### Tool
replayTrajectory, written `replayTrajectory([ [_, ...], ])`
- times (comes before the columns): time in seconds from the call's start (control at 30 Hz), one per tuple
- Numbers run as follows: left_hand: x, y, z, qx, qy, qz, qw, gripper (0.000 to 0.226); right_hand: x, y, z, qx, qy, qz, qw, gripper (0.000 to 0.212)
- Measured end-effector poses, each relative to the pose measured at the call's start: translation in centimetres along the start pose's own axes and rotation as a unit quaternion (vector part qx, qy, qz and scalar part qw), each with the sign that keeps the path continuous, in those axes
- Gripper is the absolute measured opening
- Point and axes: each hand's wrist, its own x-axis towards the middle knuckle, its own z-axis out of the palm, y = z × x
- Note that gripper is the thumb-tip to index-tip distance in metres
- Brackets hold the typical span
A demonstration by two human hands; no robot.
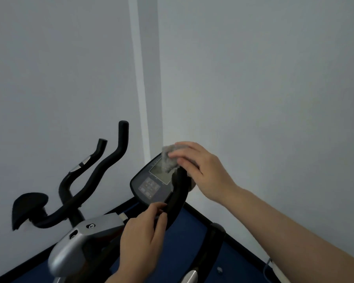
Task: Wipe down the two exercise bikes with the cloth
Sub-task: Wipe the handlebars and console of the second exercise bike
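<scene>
Head view: grey cloth lies bunched against the console screen, under the right hand, whose fingers curl over it. Below the console, the left hand grips a black handlebar that crosses the console's right edge. Another bike's handlebars rise left of the console.

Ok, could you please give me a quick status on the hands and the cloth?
Right hand holds cloth against console. Left hand grips black handlebar. Nothing in the way.
</scene>
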Motion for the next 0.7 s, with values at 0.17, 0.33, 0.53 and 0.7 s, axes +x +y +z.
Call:
replayTrajectory([
  [0.17,0.1,-0.6,0.1,0.029,-0.006,0.044,0.999,0.029,1.5,0.5,-1.1,-0.074,-0.097,-0.096,0.988,0.025],
  [0.33,-0.2,-0.7,0.1,0.039,-0.006,0.048,0.998,0.03,0.8,0.1,0.9,0.1,0.033,0.014,0.994,0.029],
  [0.53,-0.1,-0.6,0.3,0.042,-0.001,0.05,0.998,0.027,-0.8,0.9,0.0,-0.026,0.018,-0.07,0.997,0.034],
  [0.7,0.0,-0.8,0.3,0.037,-0.008,0.047,0.998,0.029,-0.8,-1.8,1.9,0.093,0.09,0.105,0.986,0.035],
])
